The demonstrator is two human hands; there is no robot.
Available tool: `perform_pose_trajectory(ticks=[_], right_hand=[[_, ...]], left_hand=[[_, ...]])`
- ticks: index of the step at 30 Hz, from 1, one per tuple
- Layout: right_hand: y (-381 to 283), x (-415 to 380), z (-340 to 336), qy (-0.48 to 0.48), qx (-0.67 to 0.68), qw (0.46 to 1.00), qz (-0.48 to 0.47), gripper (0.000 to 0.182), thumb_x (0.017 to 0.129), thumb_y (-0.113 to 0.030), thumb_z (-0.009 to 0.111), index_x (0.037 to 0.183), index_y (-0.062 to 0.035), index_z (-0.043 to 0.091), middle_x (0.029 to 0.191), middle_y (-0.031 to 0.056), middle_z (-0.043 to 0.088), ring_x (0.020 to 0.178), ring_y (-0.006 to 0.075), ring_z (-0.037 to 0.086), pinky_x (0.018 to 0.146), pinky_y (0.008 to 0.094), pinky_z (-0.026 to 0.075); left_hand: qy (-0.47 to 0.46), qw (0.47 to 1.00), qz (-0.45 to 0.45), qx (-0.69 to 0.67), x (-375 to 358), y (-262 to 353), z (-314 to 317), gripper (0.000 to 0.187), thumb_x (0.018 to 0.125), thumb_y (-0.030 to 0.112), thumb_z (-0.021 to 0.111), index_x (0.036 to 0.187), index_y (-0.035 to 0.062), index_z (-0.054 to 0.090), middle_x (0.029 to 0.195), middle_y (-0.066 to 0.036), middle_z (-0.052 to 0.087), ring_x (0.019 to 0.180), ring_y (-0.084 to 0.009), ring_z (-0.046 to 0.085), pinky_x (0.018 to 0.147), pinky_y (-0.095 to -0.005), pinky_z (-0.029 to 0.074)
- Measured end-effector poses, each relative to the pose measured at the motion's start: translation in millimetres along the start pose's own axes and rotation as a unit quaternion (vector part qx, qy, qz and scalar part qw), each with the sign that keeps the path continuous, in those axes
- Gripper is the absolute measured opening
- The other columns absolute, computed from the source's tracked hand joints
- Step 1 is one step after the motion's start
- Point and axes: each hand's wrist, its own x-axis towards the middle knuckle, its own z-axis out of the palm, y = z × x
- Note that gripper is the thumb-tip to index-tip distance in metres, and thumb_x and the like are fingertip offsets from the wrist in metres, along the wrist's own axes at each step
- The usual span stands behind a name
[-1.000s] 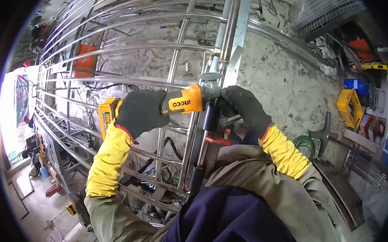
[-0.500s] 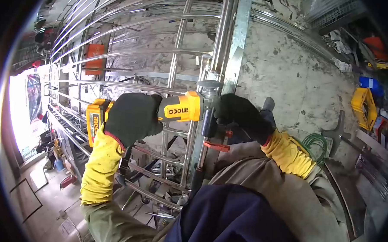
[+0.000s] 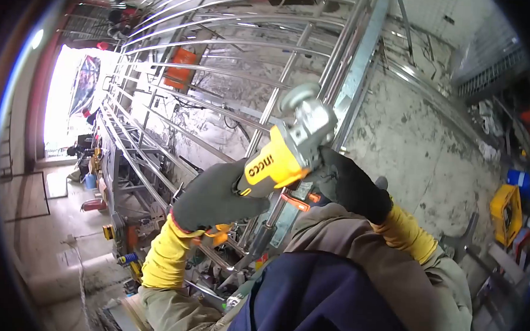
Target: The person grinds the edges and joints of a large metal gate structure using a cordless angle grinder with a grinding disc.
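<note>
Compared with half a second ago, the yellow and grey cordless angle grinder (image 3: 283, 154) is no longer level: it now tilts up, with its round grey disc (image 3: 297, 96) raised against the shiny vertical steel post (image 3: 346, 56) of the stainless steel tube grille (image 3: 221, 75). The left hand (image 3: 216, 196), in a dark knit glove with a yellow cuff, has its fingers closed fully around the grinder's body, below the disc. The right hand (image 3: 350, 184), gloved the same, has its fingers wrapped at the grinder's grey metal head, just right of the post; what exactly they grip I cannot tell. An orange and black bar clamp (image 3: 296, 201) sits on the post below the grinder. Right of the post lies open, stained concrete floor (image 3: 419, 148); left of it the round bars stand close together.
</note>
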Motion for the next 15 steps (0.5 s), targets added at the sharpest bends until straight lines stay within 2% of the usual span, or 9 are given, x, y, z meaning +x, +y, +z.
perform_pose_trajectory(ticks=[1, 2, 4, 6, 8, 10, 11, 12, 15], right_hand=[[-12, 2, 7, 0.021, 0.038, 0.998, -0.039, 0.037, 0.103, -0.009, 0.065, 0.138, 0.0007, 0.06, 0.125, 0.0081, 0.067, 0.114, 0.0185, 0.064, 0.101, 0.0346, 0.052], [-23, 2, 12, 0.042, 0.077, 0.993, -0.078, 0.029, 0.103, -0.014, 0.066, 0.13, -0.0027, 0.065, 0.109, 0.0022, 0.067, 0.099, 0.0122, 0.063, 0.089, 0.0305, 0.053], [-34, 3, 12, 0.039, -0.081, 0.989, -0.12, 0.028, 0.108, -0.019, 0.063, 0.132, -0.0051, 0.065, 0.114, 0.0007, 0.065, 0.099, 0.0109, 0.06, 0.09, 0.0305, 0.052], [-12, -4, 19, 0.077, 0.168, 0.969, -0.164, 0.036, 0.109, -0.027, 0.064, 0.136, -0.004, 0.065, 0.115, 0.002, 0.065, 0.1, 0.0095, 0.059, 0.089, 0.0308, 0.052], [11, -2, 15, 0.181, -0.012, 0.963, -0.2, 0.034, 0.11, -0.029, 0.065, 0.131, -0.0027, 0.067, 0.108, 0.0036, 0.066, 0.1, 0.014, 0.062, 0.089, 0.0335, 0.054], [-18, 0, 19, 0.278, -0.319, 0.827, -0.37, 0.028, 0.112, -0.026, 0.06, 0.122, -0.0005, 0.067, 0.106, 0.0061, 0.066, 0.1, 0.0203, 0.064, 0.09, 0.037, 0.054], [-37, -6, 8, 0.244, -0.532, 0.67, -0.457, 0.026, 0.113, -0.021, 0.056, 0.118, 0.001, 0.067, 0.109, 0.0082, 0.068, 0.1, 0.0253, 0.065, 0.092, 0.0393, 0.054], [-31, -13, 0, 0.229, -0.533, 0.673, -0.458, 0.026, 0.113, -0.021, 0.056, 0.118, 0.001, 0.067, 0.109, 0.0082, 0.068, 0.1, 0.0253, 0.065, 0.092, 0.0393, 0.054], [-6, -29, -4, 0.285, -0.396, 0.834, -0.26, 0.031, 0.115, -0.026, 0.055, 0.122, 0.0009, 0.068, 0.115, 0.0095, 0.07, 0.1, 0.0233, 0.066, 0.09, 0.0399, 0.055]], left_hand=[[-0.006, 0.997, -0.004, -0.079, -2, 10, 6, 0.042, 0.09, 0.029, 0.084, 0.121, 0.0024, 0.074, 0.09, -0.007, 0.078, 0.079, -0.0164, 0.074, 0.072, -0.0362, 0.056], [0.005, 0.997, 0.002, -0.079, -3, 16, 12, 0.042, 0.09, 0.029, 0.084, 0.121, 0.0024, 0.074, 0.09, -0.007, 0.078, 0.079, -0.0164, 0.074, 0.072, -0.0362, 0.056], [-0.024, 0.967, -0.068, -0.244, 0, 26, 29, 0.035, 0.094, 0.025, 0.081, 0.118, 0.0012, 0.074, 0.092, -0.002, 0.076, 0.079, -0.0092, 0.069, 0.07, -0.0308, 0.054], [-0.003, 0.941, -0.049, -0.335, 4, 35, 53, 0.033, 0.095, 0.024, 0.08, 0.118, 0.0006, 0.076, 0.093, -0.001, 0.075, 0.079, -0.0083, 0.067, 0.07, -0.0287, 0.053], [0.002, 0.925, 0.0, -0.379, 15, 35, 74, 0.028, 0.094, 0.019, 0.079, 0.113, -0.0009, 0.072, 0.089, -0.005, 0.074, 0.073, -0.0112, 0.068, 0.065, -0.0303, 0.055], [0.004, 0.919, 0.005, -0.394, 20, 35, 87, 0.024, 0.095, 0.017, 0.076, 0.112, 0.0001, 0.073, 0.092, -0.006, 0.074, 0.073, -0.0114, 0.068, 0.065, -0.0303, 0.055], [-0.002, 0.908, 0.03, -0.418, 22, 34, 92, 0.031, 0.095, 0.021, 0.079, 0.118, 0.0007, 0.074, 0.093, -0.003, 0.074, 0.079, -0.0098, 0.067, 0.069, -0.0303, 0.054], [-0.007, 0.895, 0.053, -0.444, 23, 31, 99, 0.039, 0.095, 0.025, 0.082, 0.125, 0.0013, 0.074, 0.095, 0.0, 0.074, 0.085, -0.0081, 0.066, 0.073, -0.0303, 0.053], [0.011, 0.906, 0.159, -0.392, 42, 6, 122, 0.044, 0.093, 0.025, 0.081, 0.128, 0.0009, 0.072, 0.101, -0.006, 0.075, 0.089, -0.0126, 0.069, 0.08, -0.0314, 0.056]])
